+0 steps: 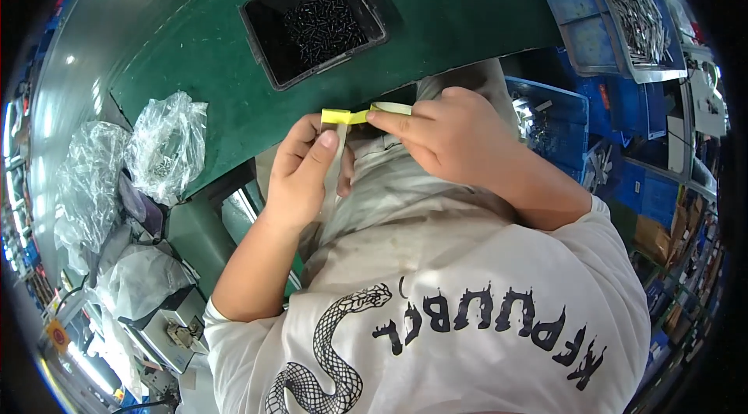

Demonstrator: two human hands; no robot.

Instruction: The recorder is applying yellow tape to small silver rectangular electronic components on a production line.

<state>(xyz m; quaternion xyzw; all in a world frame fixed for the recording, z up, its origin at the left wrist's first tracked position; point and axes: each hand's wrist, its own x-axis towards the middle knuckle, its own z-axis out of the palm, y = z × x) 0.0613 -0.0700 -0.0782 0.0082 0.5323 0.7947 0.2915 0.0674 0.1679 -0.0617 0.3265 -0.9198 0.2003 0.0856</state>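
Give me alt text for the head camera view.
A person's left hand holds a flat pale piece with yellow tape at its far end, and the right hand holds the tape beside it. Beyond, on a green table, a black bin contains many small dark parts; clear plastic bags lie to the left.

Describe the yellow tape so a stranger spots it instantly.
Find the near edge of the green table. There, the yellow tape spans from left hand to right hand. Its bright colour sets it apart from the pale strip in the left hand.
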